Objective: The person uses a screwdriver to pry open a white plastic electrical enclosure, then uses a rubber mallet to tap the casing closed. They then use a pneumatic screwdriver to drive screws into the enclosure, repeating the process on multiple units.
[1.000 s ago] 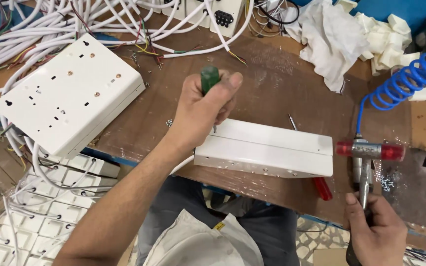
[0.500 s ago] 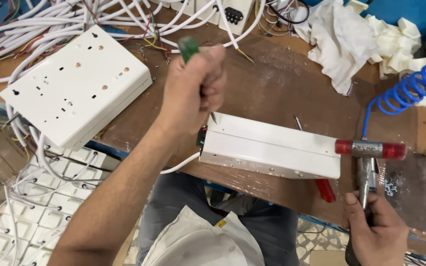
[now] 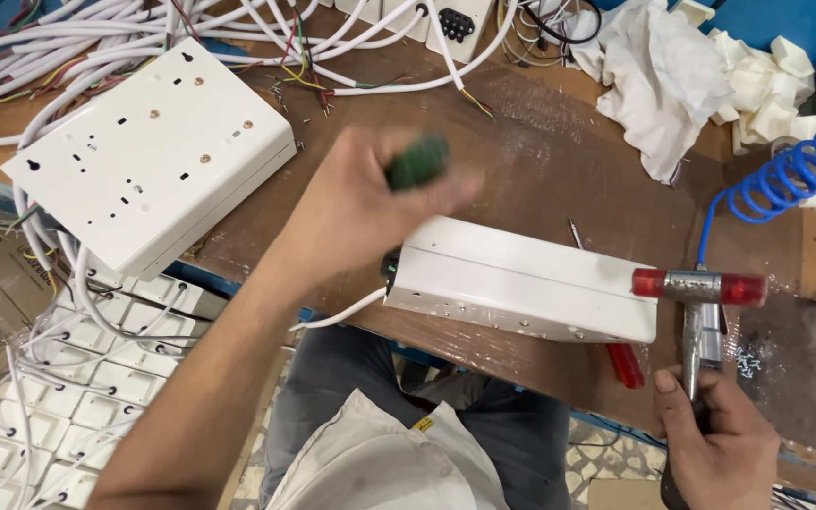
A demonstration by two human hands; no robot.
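Our left hand point(image 3: 361, 212) is fisted around a green-handled screwdriver point(image 3: 417, 162) at the left end of the long white box point(image 3: 521, 280) lying on the brown bench point(image 3: 559, 161); our right hand point(image 3: 715, 453) grips a red-tipped metal hammer point(image 3: 699, 288)

A brown wooden table point(image 3: 559, 142), scratched and shiny in spots, edged in blue along the near side. Loose white cables point(image 3: 96, 38) heaped at the far left of it. Crumpled white cloth point(image 3: 658, 76) piled at the far right, against something blue behind. A curly blue hose point(image 3: 790, 179) hung down at the right edge. Below the table, a pale patterned floor point(image 3: 606, 453). More white boxes point(image 3: 87, 387) stacked low at the left, tangled in cords. Lit soft and even, without dark shadows.
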